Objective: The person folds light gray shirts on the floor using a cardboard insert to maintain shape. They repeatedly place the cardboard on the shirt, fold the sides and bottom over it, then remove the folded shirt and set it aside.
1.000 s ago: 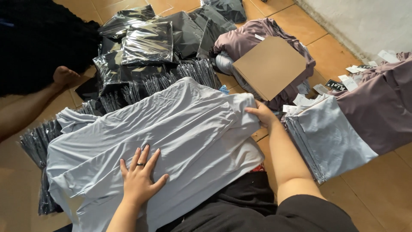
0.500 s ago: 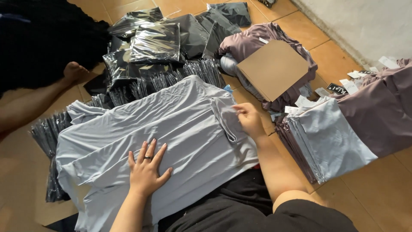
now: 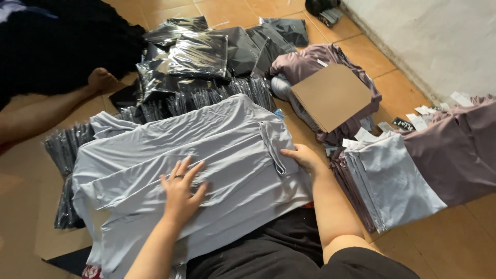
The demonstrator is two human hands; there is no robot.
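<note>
Fingers of the left hand (image 3: 181, 194) lie spread and flat on the pale grey garment (image 3: 155, 160) across the person's lap. The right hand (image 3: 305, 157) rests open at its right edge, perhaps touching the folded-in strip, beside the folded stack (image 3: 392, 181).

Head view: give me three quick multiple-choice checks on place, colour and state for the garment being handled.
1. Where does the cardboard sheet lie?
A. on the mauve garment pile
B. under the left hand
C. against the wall

2. What colour is the garment under the hands?
A. black
B. pale blue-grey
C. mauve

3. How is the left hand?
A. clenched on a bag
B. lifted clear
C. flat, fingers spread on the cloth

Answers: 1 A, the sheet rests on mauve cloth; 2 B, the fabric is light grey-blue; 3 C, the palm presses down while the right hand is at the garment's folded edge.
</note>
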